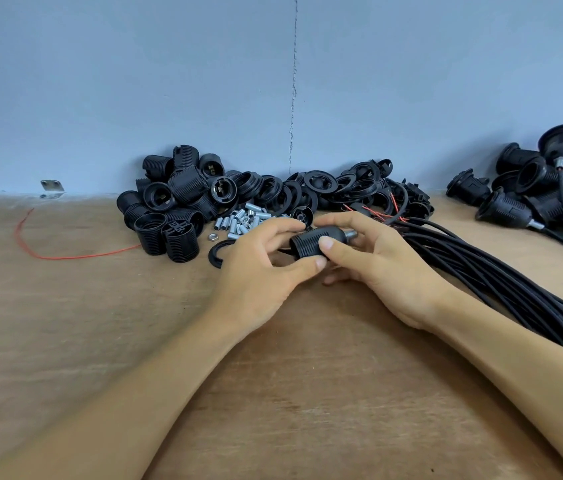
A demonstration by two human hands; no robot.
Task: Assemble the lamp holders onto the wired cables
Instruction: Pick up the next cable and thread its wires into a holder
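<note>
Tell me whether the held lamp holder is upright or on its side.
On its side: the lamp holder lies horizontal, metal end pointing right.

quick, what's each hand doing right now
left hand: holds the lamp holder, fingers curled round it
right hand: holds the same lamp holder

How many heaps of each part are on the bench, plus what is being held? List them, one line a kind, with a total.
Heap of threaded socket bodies: 1
Heap of black rings: 1
Heap of metal tubes: 1
Bundle of black cables: 1
Heap of finished holders: 1
Lamp holder, held: 1
Total: 6
</note>
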